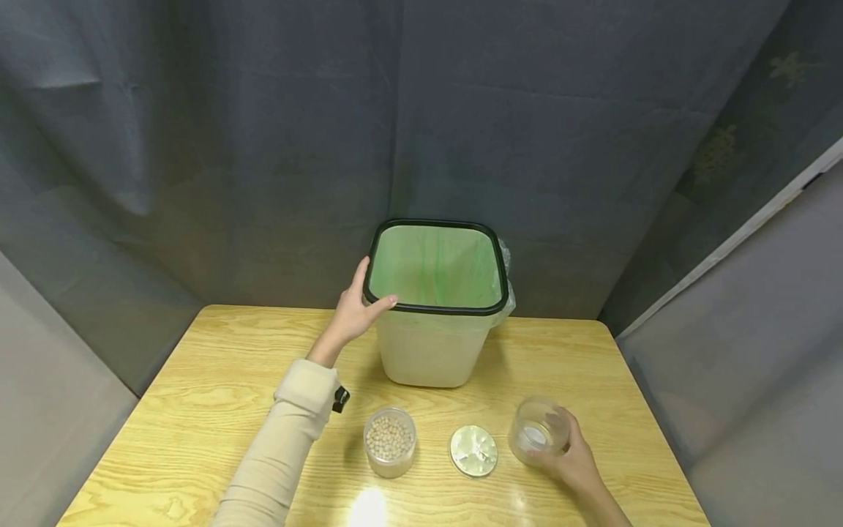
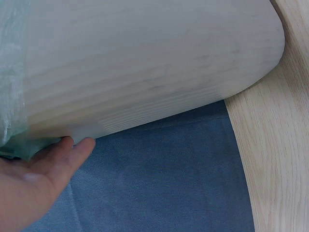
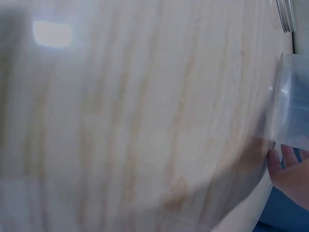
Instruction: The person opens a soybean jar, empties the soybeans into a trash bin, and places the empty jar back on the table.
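Observation:
My left hand (image 1: pixel 354 311) rests spread around the front left corner of a wastebasket (image 1: pixel 428 351), thumb along its black rim and straight fingers against the left side. A green bag (image 1: pixel 435 263) lines the translucent wastebasket; in the left wrist view its edge (image 2: pixel 12 72) hangs over the wall beside my fingertips (image 2: pixel 86 145). At the front right, my right hand (image 1: pixel 569 457) grips a clear plastic jar (image 1: pixel 536 432) with no lid on, thumb in front and fingers behind. In the right wrist view, the jar (image 3: pixel 294 101) and fingers show only at the right edge.
An open jar (image 1: pixel 388 439) of small pale round balls stands at the front, left of a shiny round lid (image 1: pixel 473 451) lying flat. Wooden tabletop (image 1: pixel 250 351) lies under everything. A dark curtain (image 1: pixel 296 183) hangs behind, and grey panels flank the table.

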A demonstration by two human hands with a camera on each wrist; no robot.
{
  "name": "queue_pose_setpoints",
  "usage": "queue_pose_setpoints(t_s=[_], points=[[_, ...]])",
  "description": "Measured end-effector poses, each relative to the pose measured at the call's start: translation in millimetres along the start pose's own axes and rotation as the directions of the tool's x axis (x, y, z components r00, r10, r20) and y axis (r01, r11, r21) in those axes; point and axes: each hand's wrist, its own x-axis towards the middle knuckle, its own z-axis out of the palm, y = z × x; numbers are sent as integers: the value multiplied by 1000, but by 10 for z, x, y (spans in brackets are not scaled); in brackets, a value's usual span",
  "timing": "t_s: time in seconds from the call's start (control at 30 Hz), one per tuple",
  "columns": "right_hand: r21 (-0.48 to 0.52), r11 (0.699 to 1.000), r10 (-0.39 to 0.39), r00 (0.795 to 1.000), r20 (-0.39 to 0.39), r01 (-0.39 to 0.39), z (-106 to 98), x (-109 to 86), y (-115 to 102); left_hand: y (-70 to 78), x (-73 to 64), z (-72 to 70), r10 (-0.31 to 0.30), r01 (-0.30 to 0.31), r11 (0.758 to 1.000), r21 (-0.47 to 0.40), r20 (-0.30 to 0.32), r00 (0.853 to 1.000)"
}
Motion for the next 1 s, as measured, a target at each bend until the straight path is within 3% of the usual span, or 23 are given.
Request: queue_pose_setpoints(t_s=[0.27, 0.4, 0.63, 1.0], points=[[-47, 997, -61, 998, 12, 61, -14, -10, 28, -3, 14, -10, 3, -3, 1000, -1, -2, 1000], [-55, 987, -151, 988, 18, 152, -82, -18, -19, -13, 13, -7, 2, -2, 1000, -4, 3, 1000], [-120, 939, -324, 946, -5, 321, -188, -37, -192, -12, 12, -10, 2, -2, 1000, 2, 6, 1000], [-136, 886, -452, 892, -28, 444, -246, -66, -572, 11, 5, -14, 3, -3, 1000, -5, 11, 1000]])
